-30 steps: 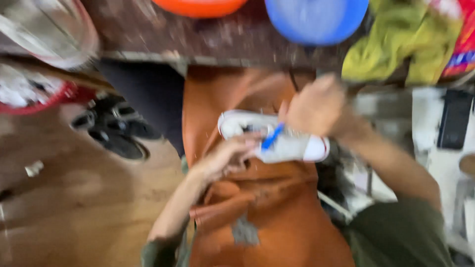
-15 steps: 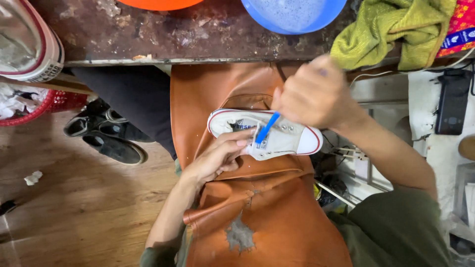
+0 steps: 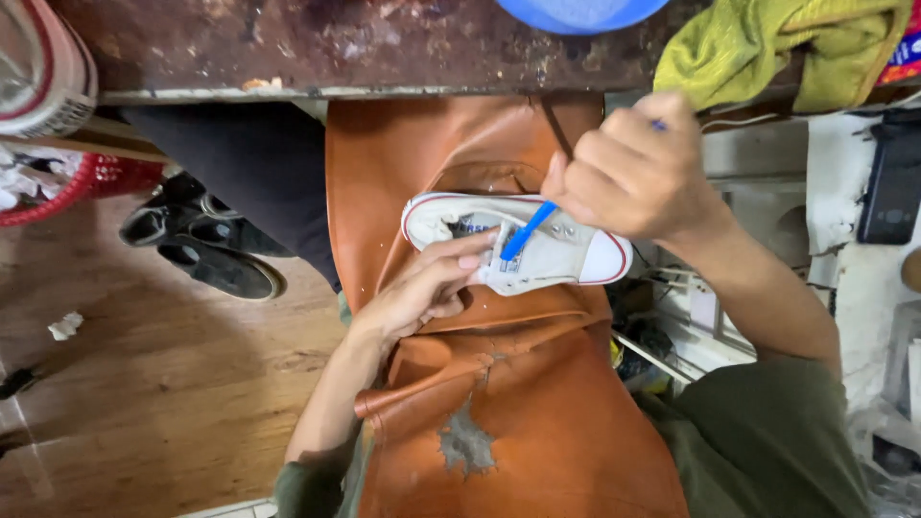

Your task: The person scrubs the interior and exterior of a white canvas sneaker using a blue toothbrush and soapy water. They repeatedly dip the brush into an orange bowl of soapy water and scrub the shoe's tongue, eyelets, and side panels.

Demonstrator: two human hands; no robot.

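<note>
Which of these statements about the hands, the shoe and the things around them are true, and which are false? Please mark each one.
1. The right hand holds a blue-handled brush against the white shoe. True.
2. The left hand is empty and rests on the floor. False: its grip is on the shoe, at the side.
3. The shoe lies over an orange-brown apron on the lap. True.
4. A yellow-green cloth lies on the wooden floor. False: it lies up at the bench edge, upper right.
5. Dark shoes stand on the floor to the left. True.
</note>
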